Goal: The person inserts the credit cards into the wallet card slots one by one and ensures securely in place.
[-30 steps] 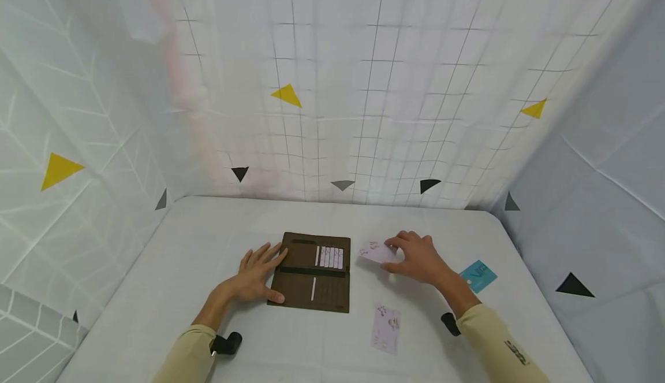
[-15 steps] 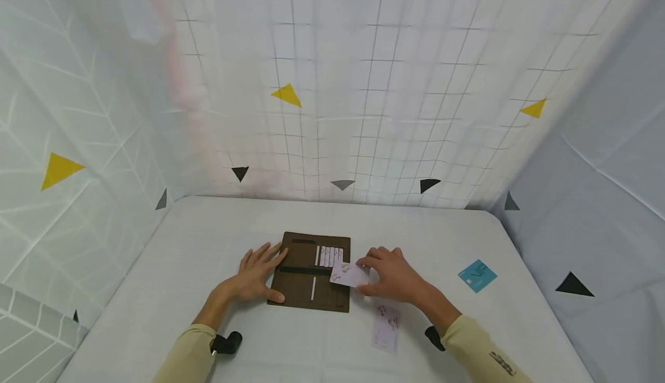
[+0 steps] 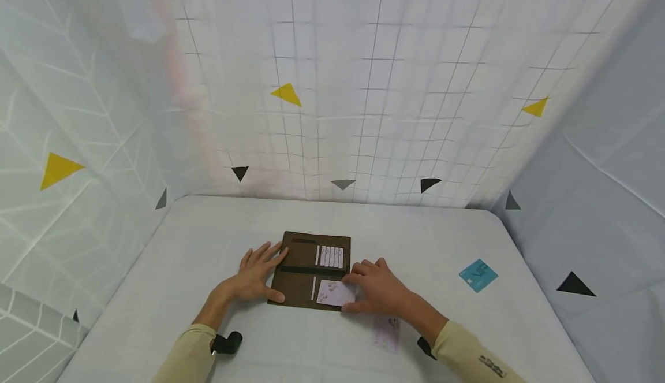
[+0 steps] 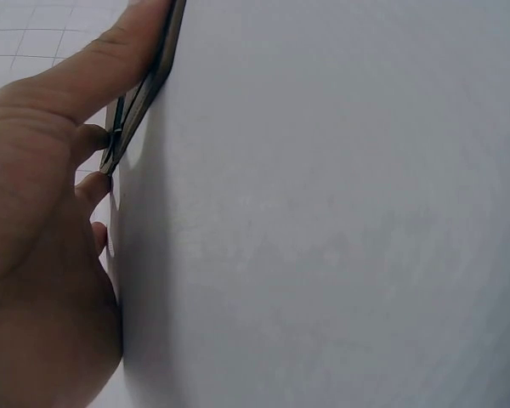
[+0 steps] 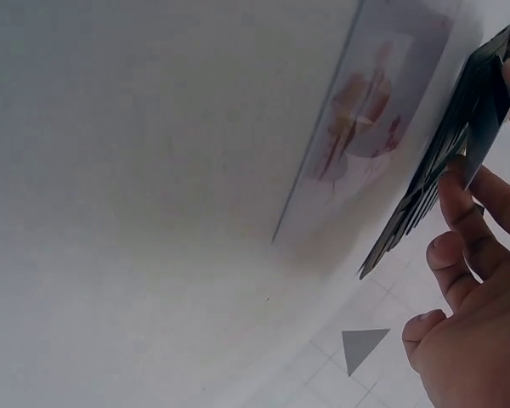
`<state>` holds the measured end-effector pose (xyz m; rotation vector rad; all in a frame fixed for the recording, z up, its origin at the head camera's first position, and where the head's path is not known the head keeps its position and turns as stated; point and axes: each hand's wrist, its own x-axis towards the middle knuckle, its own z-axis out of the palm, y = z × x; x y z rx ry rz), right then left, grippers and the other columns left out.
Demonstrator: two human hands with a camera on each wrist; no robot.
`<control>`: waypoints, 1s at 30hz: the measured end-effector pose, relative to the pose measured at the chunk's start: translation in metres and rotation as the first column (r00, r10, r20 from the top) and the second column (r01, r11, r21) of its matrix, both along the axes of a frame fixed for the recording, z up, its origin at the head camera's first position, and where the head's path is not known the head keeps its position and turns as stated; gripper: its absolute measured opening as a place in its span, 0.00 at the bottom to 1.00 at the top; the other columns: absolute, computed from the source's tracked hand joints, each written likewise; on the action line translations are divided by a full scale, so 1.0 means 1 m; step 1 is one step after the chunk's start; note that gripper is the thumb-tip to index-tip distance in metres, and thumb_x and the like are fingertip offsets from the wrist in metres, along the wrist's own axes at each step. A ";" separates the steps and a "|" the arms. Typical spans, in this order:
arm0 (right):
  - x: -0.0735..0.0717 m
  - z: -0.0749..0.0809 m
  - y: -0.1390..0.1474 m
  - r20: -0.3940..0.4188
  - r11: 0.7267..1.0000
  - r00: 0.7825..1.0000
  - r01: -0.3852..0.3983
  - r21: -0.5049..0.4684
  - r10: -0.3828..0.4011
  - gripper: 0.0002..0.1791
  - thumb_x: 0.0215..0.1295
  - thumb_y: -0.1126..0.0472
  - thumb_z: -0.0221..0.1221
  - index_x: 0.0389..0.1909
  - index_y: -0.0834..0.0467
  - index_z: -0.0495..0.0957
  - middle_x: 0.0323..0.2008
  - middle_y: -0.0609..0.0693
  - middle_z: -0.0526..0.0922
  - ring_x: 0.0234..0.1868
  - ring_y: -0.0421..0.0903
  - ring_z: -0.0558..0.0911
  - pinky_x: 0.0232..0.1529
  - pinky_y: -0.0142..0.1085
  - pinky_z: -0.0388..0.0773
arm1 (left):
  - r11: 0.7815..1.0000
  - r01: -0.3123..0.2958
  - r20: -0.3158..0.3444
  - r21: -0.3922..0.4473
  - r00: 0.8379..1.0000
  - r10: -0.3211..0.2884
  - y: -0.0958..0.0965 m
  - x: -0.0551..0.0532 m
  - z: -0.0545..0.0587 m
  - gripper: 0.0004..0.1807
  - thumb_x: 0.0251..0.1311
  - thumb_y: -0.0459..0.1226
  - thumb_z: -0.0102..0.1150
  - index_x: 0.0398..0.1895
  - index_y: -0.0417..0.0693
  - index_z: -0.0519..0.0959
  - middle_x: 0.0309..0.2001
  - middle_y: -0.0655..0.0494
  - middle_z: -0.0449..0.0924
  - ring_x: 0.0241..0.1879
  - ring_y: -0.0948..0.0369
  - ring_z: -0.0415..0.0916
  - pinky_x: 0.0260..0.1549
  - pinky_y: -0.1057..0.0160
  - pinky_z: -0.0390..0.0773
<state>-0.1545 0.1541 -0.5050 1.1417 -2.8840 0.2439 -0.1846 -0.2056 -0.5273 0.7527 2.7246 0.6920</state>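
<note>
A brown wallet lies unfolded on the white table. Several patterned cards sit in slots of its upper half, and one pale edge shows in the lower half. My left hand rests along the wallet's left edge with fingers spread, the thumb on its border in the left wrist view. My right hand pinches a pale pink flowered card by its right end, over the wallet's lower right part. In the right wrist view, thumb and fingers hold that card at a slant close over the wallet.
Another flowered card lies on the table below my right hand, partly covered by it. A blue VIP card lies farther right. White sheets with triangle marks wall the table in at the back and sides.
My right hand has carried the flowered card left and toward me, from beside the wallet to over its lower right part. The left hand stays at the wallet's left edge.
</note>
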 end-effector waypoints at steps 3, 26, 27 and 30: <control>0.001 -0.001 -0.002 -0.037 1.000 0.999 -0.007 0.018 0.008 0.35 0.55 0.24 0.61 0.55 0.42 0.81 0.46 0.39 0.79 0.47 0.41 0.76 0.42 0.39 0.61 | 1.000 -0.004 0.003 0.001 1.000 0.004 0.000 0.000 0.001 0.65 0.45 0.64 0.73 0.81 0.49 0.50 0.81 0.47 0.42 0.79 0.40 0.32 0.69 0.30 0.30; -0.005 0.000 -0.006 -0.053 0.998 0.998 -0.014 0.056 0.017 0.31 0.59 0.28 0.61 0.58 0.40 0.82 0.46 0.43 0.77 0.46 0.42 0.74 0.39 0.39 0.59 | 1.000 0.001 -0.003 0.010 1.000 -0.001 -0.001 -0.001 -0.001 0.65 0.45 0.64 0.73 0.81 0.49 0.51 0.81 0.46 0.42 0.79 0.39 0.33 0.69 0.30 0.31; -0.006 -0.001 -0.006 -0.057 0.998 0.998 -0.012 0.058 0.015 0.31 0.59 0.29 0.61 0.58 0.40 0.82 0.46 0.43 0.77 0.46 0.42 0.73 0.38 0.39 0.59 | 1.000 0.001 -0.005 0.009 1.000 -0.001 -0.001 -0.001 -0.001 0.65 0.45 0.64 0.73 0.81 0.49 0.51 0.81 0.46 0.42 0.79 0.39 0.33 0.69 0.30 0.31; -0.008 -0.001 -0.007 -0.069 0.998 0.998 0.002 0.063 0.002 0.30 0.61 0.31 0.61 0.60 0.41 0.82 0.46 0.44 0.76 0.45 0.43 0.72 0.37 0.39 0.59 | 1.000 0.000 -0.005 0.007 1.000 0.000 -0.001 -0.002 -0.002 0.65 0.45 0.65 0.73 0.81 0.49 0.51 0.81 0.46 0.42 0.79 0.39 0.33 0.69 0.30 0.31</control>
